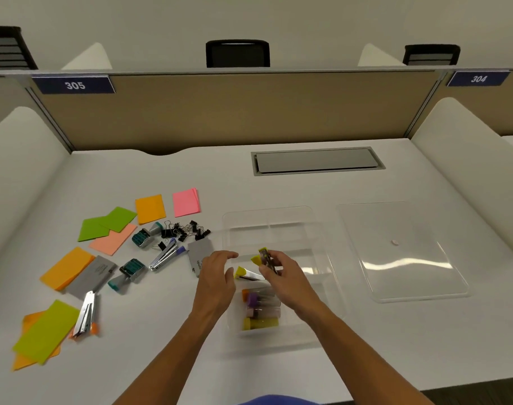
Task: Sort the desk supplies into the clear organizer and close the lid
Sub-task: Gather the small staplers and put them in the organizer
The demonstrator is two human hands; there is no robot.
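Over the clear organizer point(278, 229) on the bench point(278, 188), right hand point(281, 273) is gripping yellow-capped tubes point(264, 258); left hand point(217, 276) is hovering, fingers loose. Lid point(401, 249) is lying off, just right.

Left half of desk point(191, 331) is cluttered: paper notes point(46, 328), staplers point(164, 255), stamps point(132, 268), clip pile point(186, 229). Centre: organizer point(278, 217) w/ both hands above it, tubes point(261, 309) filling its near compartment; far compartments clear. Lid point(401, 252) lies flat at right. Bare desk top centre, bottom centre & lower right.
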